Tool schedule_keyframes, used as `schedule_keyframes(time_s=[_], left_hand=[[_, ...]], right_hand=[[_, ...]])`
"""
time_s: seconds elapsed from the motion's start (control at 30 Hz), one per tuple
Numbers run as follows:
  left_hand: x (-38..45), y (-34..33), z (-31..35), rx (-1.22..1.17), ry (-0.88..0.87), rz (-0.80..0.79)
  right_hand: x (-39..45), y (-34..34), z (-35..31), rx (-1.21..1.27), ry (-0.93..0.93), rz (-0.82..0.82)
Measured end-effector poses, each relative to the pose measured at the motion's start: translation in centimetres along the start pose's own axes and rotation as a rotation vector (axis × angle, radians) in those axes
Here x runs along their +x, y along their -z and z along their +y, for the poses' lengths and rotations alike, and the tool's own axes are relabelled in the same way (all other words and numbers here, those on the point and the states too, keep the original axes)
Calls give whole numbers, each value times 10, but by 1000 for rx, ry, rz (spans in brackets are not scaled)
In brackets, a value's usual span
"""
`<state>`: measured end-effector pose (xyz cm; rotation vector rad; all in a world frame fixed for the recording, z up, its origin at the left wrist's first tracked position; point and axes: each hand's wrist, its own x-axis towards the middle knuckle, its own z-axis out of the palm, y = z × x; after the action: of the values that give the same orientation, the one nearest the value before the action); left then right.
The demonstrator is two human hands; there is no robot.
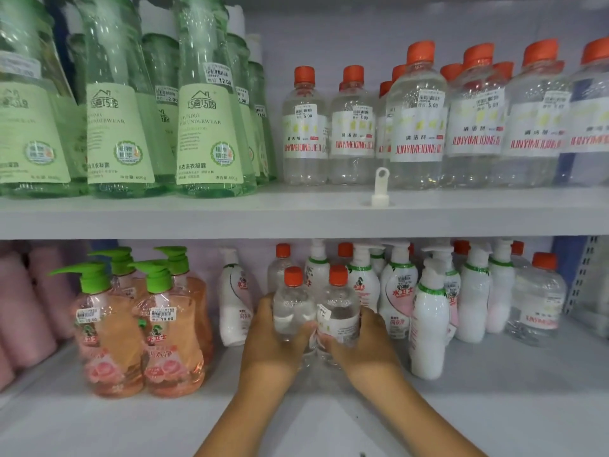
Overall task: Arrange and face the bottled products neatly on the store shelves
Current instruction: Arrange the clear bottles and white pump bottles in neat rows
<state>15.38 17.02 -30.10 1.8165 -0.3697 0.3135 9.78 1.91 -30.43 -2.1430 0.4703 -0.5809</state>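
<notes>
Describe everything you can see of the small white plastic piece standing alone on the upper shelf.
The white plastic piece looks like smooth, opaque plastic. It has a flat round base and a narrow upright tab with a rounded top and a round hole through it. It stands upright near the front edge of the upper shelf, on its base only. It is in front of the clear bottles with orange caps, apart from them. Neither hand touches it; both are on the lower shelf.

Two clear bottles (316, 311) side by side, lower shelf (494, 407); pump bottles (138, 324) left.
</notes>
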Motion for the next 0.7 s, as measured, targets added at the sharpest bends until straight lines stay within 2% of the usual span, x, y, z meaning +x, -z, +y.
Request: schedule_keyframes(time_s=[0.1,0.27,0.37,0.5,0.7], left_hand=[[-20,12,2,-88,-31,-59],[-44,27,-2,-167,-34,-189],[-49,28,-10,-153,-25,-305],[-49,28,-11,-103,7,-271],[-58,38,3,-83,45,-228]], right_hand=[[-17,15,5,-38,-1,-36],[-56,41,4,171,48,-126],[-67,36,0,252,64,-108],[-76,25,0,274,38,-25],[-92,39,-5,250,8,-27]])
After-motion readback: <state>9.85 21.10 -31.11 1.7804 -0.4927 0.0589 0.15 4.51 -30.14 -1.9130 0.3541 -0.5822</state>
